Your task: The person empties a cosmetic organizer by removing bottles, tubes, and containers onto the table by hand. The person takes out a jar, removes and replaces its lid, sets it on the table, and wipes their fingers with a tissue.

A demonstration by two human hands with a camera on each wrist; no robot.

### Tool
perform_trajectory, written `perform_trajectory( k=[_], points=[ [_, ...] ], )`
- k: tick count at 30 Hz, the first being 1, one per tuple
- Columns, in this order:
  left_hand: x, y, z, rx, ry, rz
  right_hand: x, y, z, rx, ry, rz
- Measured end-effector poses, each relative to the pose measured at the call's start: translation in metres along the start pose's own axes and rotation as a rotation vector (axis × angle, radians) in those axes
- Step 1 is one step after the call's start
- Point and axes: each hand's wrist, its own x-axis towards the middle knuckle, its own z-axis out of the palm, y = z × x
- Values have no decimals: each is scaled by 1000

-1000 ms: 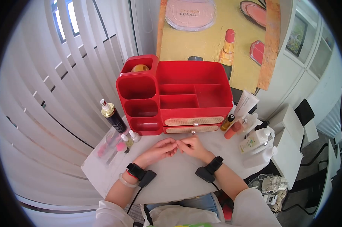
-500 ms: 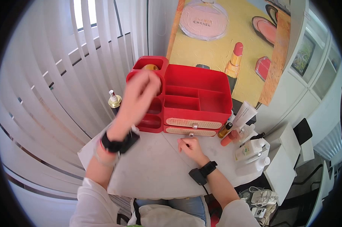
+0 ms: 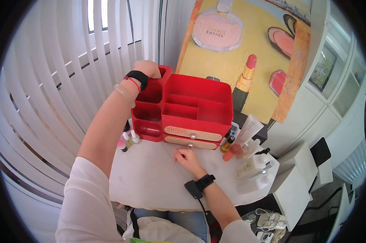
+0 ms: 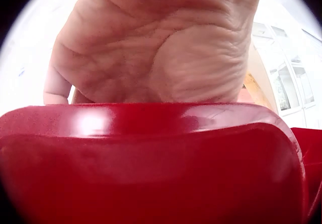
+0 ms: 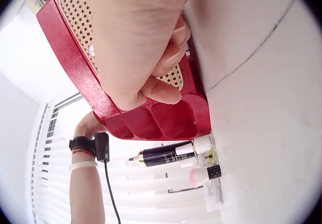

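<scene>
My left hand (image 3: 147, 68) reaches into the top back-left compartment of the red organizer (image 3: 197, 117); its fingers are hidden inside. In the left wrist view the palm (image 4: 161, 43) is over the glossy red rim (image 4: 151, 121), and whatever the fingers touch is out of sight. Just in front of the drawers, my right hand (image 3: 188, 160) rests by the white tabletop with loosely curled fingers and nothing visible in them. The right wrist view shows this hand (image 5: 143, 48) before the woven drawer fronts (image 5: 78, 12).
Nail polish bottles (image 3: 134, 137) and a pink-tipped brush (image 3: 122, 145) stand left of the organizer. A dark pump bottle (image 5: 166, 155) is behind them. On the right are a white tube (image 3: 251, 128), small bottles and a white pump bottle (image 3: 249, 167). A painting (image 3: 219, 60) stands behind.
My left hand has left my right hand, risen over the organizer and entered its back-left compartment. The right hand remains near the drawers. The head view has shifted.
</scene>
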Motion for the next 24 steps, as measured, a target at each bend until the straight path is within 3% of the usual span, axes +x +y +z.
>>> perform_trajectory(
  k=[2, 7, 9, 12, 14, 16, 17, 18, 20, 21, 24],
  points=[
    [5, 2, 1, 119, 10, 21, -1, 3, 2, 7, 18, -17],
    [5, -4, 0, 65, 86, 85, 0, -3, 0, 25, 69, -54],
    [-30, -8, -12, -110, 304, 88, 1, -3, 0, -40, 54, -77],
    [-56, -17, -29, -137, 532, 101, 1, 2, 3, -82, 60, -99],
    [-97, -18, -30, -342, 803, 172, 1, -8, 1, -89, 40, -57],
    [-146, -14, -20, -698, 774, 317, 2, -7, 1, -98, 5, -4],
    [-162, -16, -4, -703, 686, 332, 3, 1, 3, -10, 29, -49],
    [-178, -13, 16, -891, 538, 453, 2, 6, 7, 81, 52, -90],
    [-193, -4, 69, -1198, 322, 646, 1, -1, 1, 220, -4, 21],
    [-199, -7, 86, -1026, 274, 663, 1, -5, -2, 353, -54, 107],
    [-203, -9, 137, -1054, 155, 736, -1, -13, -4, 599, -98, 211]
  ],
)
